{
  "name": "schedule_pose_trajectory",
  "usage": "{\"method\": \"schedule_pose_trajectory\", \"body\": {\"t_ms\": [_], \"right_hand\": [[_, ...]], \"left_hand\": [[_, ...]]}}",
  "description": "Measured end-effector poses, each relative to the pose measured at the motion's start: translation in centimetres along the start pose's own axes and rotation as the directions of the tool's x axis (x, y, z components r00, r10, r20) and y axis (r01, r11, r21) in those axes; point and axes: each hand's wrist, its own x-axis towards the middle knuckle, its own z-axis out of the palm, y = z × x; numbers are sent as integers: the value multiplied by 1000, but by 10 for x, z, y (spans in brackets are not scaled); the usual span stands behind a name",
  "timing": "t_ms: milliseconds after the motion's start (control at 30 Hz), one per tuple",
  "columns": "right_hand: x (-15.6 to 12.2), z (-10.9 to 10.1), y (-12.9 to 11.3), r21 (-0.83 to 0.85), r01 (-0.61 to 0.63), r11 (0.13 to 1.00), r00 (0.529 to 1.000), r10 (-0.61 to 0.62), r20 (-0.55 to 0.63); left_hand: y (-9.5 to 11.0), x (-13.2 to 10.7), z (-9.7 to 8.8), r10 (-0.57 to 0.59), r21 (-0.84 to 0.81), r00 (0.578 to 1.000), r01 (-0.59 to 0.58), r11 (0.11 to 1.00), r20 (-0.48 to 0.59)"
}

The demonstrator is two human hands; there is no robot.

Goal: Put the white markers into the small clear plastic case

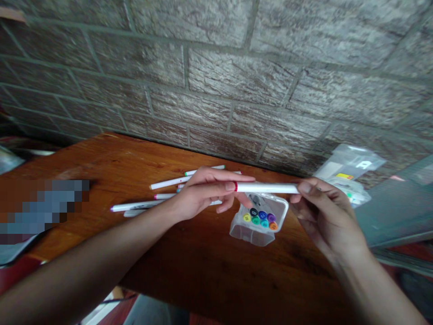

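Between my two hands a white marker (265,188) with a red band lies level above the table. My left hand (206,192) pinches its red-banded end between thumb and fingers. At the other end, the fingertips of my right hand (326,207) are closed on the white barrel. Just below the marker stands a clear plastic case (253,235), holding several markers (263,216) with yellow, black, blue, purple, green, teal and orange ends up. Several loose white markers (169,182) lie left of the case, partly hidden behind my left hand.
The wooden table (203,262) meets a grey stone-block wall (209,104) at the back. Clear plastic packaging (352,167) is at the right, by a greenish panel (402,207). A blurred-out device (43,212) sits at the left edge.
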Motion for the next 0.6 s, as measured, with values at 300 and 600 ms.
{"method": "schedule_pose_trajectory", "body": {"t_ms": [300,600], "right_hand": [[1,-4,4,-19,-3,1000,1000,2,-26],[-2,-8,11,-162,126,979,992,-126,7]], "left_hand": [[-3,2,3,29,119,990,-13,993,-138],[-3,5,6,13,365,973,74,928,-229]]}}
